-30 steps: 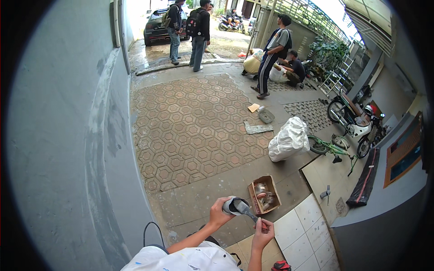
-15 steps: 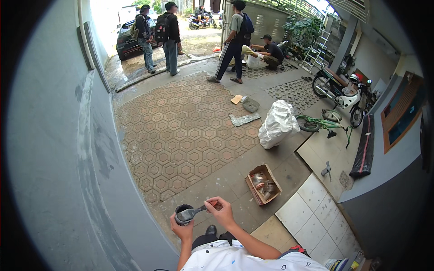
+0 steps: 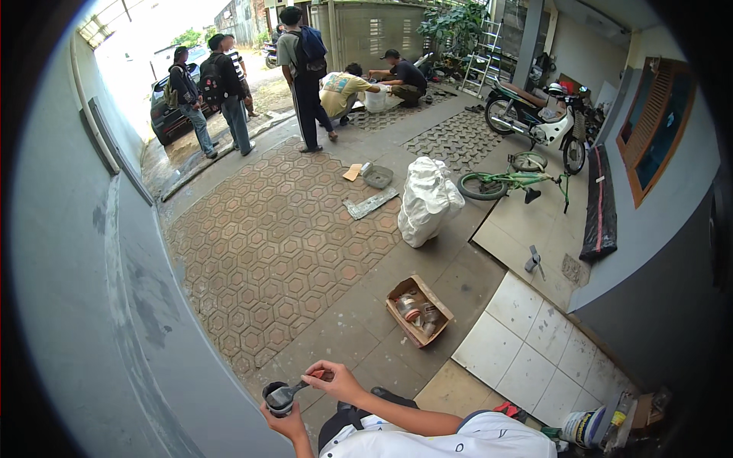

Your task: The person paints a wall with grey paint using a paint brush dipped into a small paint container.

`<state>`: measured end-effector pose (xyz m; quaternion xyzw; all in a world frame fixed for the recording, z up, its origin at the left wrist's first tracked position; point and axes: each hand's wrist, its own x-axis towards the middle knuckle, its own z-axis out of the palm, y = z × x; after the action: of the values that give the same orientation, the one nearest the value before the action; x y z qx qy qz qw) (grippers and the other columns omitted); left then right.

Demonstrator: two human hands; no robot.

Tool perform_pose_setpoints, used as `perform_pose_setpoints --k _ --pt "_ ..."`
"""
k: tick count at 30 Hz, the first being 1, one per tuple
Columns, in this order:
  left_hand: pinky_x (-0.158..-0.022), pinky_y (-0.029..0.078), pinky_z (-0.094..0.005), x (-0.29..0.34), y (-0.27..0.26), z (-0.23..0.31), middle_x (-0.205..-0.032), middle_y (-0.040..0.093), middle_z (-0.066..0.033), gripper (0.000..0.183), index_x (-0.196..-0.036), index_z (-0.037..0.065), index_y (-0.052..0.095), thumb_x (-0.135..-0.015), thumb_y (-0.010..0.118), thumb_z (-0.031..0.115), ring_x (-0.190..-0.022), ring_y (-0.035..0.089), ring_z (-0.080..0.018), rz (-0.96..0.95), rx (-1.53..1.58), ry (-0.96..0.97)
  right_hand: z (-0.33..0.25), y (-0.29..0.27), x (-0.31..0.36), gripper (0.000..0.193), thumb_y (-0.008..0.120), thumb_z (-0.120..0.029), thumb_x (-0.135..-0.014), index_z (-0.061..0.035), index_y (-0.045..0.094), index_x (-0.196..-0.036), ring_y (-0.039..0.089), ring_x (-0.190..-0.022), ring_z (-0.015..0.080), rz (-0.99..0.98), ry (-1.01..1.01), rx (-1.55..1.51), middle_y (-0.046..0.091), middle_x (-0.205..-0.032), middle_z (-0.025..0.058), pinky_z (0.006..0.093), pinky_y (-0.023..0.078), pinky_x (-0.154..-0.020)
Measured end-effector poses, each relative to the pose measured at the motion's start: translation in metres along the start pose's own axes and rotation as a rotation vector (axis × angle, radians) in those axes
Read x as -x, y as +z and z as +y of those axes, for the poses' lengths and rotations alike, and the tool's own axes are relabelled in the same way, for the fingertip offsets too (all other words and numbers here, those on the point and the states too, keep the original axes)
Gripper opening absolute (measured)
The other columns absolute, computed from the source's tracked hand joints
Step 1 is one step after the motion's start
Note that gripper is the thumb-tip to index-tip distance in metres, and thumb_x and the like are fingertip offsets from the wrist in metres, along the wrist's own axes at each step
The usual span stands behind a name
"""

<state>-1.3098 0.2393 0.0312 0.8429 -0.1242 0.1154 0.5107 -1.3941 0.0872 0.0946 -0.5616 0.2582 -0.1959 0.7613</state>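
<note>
My left hand is wrapped round a small dark cup, held upright at the lower left near the grey wall. Grey paint-like stuff coats the cup's rim and inside. Between the fingers and thumb of my right hand is a paintbrush with an orange-red handle end. Its grey-smeared bristles dip into the mouth of the cup. The cup's contents are mostly hidden by the brush.
An open cardboard box of jars stands on the floor ahead. Beyond it are a white sack, a fallen green bicycle and a motorcycle. A paint bucket sits at lower right. Several people stand or crouch at the back.
The view has swung right, so the box, sack and people sit further left. My hands also appear lower and further left, still holding cup and brush.
</note>
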Motion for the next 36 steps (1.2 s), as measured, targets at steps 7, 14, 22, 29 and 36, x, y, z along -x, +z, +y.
perform_pose_setpoints --k 7,14,22,29,36 --pt "-0.073 0.045 -0.0336 0.059 0.009 0.004 -0.087 0.058 -0.0117 0.051 -0.100 0.003 0.050 -0.056 0.074 0.006 -0.079 0.057 -0.0255 -0.091 -0.132 0.039 0.021 -0.052 0.035 0.021 0.067 -0.017 -0.079 -0.0018 0.061 -0.091 0.057 -0.073 0.0057 0.024 0.055 -0.006 0.062 -0.081 0.0012 0.0194 0.045 -0.066" --pt "-0.075 0.044 -0.0363 0.072 0.012 0.028 -0.087 0.057 -0.0146 0.052 -0.099 0.001 0.052 -0.051 0.072 0.005 -0.080 0.057 -0.0300 -0.052 -0.102 -0.006 0.009 -0.070 0.048 0.023 0.069 -0.019 -0.078 -0.0024 0.061 -0.091 0.056 -0.075 0.0054 0.018 0.040 0.081 0.062 -0.080 0.0002 0.0202 0.045 -0.067" --pt "-0.072 0.046 -0.0350 0.072 -0.021 0.013 -0.087 0.059 -0.0134 0.050 -0.100 0.002 0.050 -0.057 0.075 0.007 -0.079 0.059 -0.0264 0.001 -0.039 0.066 0.021 -0.032 0.066 0.024 0.069 -0.020 -0.078 -0.0028 0.059 -0.091 0.053 -0.071 0.0032 -0.045 -0.086 0.054 0.060 -0.079 -0.0011 0.0183 0.043 -0.065" --pt "-0.071 0.046 -0.0352 0.095 -0.092 -0.025 -0.089 0.059 -0.0132 0.048 -0.100 0.001 0.050 -0.058 0.073 0.004 -0.079 0.059 -0.0258 0.038 0.010 0.007 0.042 0.030 0.115 0.024 0.068 -0.021 -0.079 -0.0026 0.058 -0.091 0.052 -0.069 0.0034 -0.131 -0.015 -0.049 0.059 -0.078 -0.0014 0.0182 0.042 -0.060" --pt "-0.056 0.048 -0.0359 0.121 -0.131 -0.075 -0.075 0.063 -0.0166 0.047 -0.095 -0.001 0.048 -0.065 0.079 0.019 -0.062 0.060 -0.0281 0.033 -0.012 0.054 0.074 0.070 0.162 0.023 0.067 -0.020 -0.079 -0.0019 0.058 -0.090 0.054 -0.067 0.0070 -0.118 -0.047 -0.030 0.060 -0.080 0.0015 0.0218 0.044 -0.059"
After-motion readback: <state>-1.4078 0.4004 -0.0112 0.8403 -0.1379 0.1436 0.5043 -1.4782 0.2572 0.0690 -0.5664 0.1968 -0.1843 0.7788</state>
